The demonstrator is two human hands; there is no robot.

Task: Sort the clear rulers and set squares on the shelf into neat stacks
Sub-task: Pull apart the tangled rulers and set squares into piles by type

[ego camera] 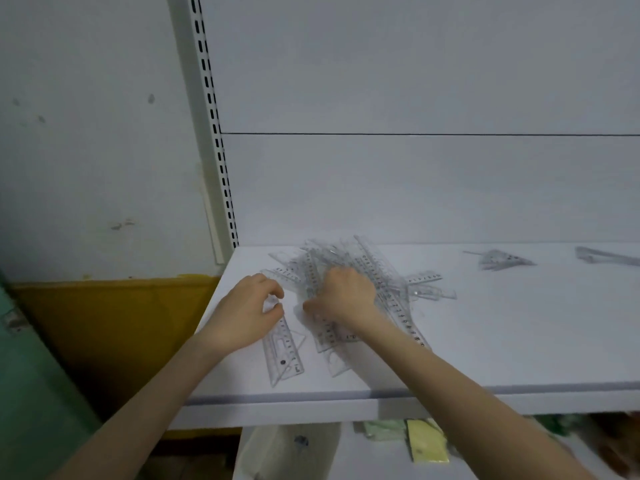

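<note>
A loose heap of clear rulers and set squares (349, 261) lies on the white shelf (485, 341), left of its middle. My right hand (344, 296) is down in the heap with its fingers curled among the pieces; what they grip is hidden. My left hand (249, 311) pinches the top end of a clear ruler (285, 355) that lies with a set square near the shelf's front left. Two small separate piles sit farther right: clear set squares (502, 260) and clear rulers (606, 256).
A slotted upright post (211, 126) stands at the shelf's back left corner. The back panel (415, 185) rises behind the heap. Below the front edge (346, 400), a lower shelf holds packets in green and yellow (426, 445).
</note>
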